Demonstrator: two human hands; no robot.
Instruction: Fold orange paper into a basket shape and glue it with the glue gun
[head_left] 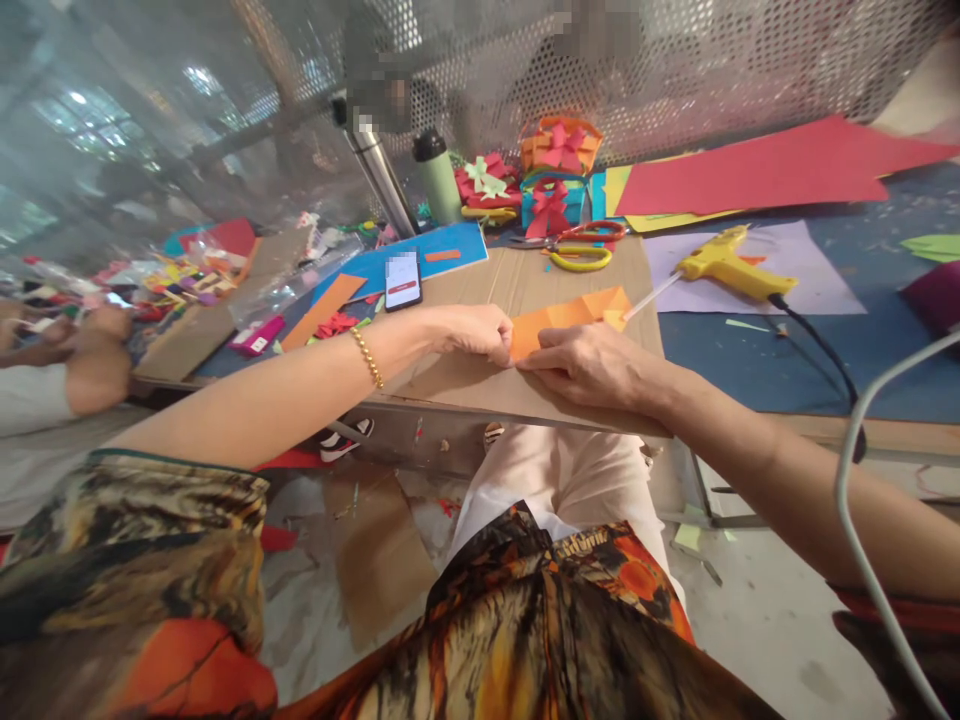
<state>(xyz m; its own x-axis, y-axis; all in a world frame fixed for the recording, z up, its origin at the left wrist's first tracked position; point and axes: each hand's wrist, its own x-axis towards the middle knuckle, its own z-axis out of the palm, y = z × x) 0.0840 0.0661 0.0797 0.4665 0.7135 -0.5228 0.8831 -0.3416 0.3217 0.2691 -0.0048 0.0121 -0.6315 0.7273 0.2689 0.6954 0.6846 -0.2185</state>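
Note:
A folded piece of orange paper (566, 313) lies on the cardboard sheet (480, 385) in front of me. My left hand (480, 332) is closed, with its fingertips pinching the paper's left end. From the right, my right hand (596, 362) presses on the paper's near edge, its index finger reaching almost to the left fingertips. The thumb of that hand is mostly hidden. Just beyond it, a yellow glue gun (731, 265) rests on a lilac sheet (817, 265), its glue stick pointing at the paper.
Scissors (581, 257) lie behind the paper, and a phone (403, 280) is to the left. Small paper baskets (561, 150), a green bottle (439, 180) and a steel flask (379, 175) stand at the back. A black cord (825, 350) crosses the right side. Another person's arm (97, 355) shows far left.

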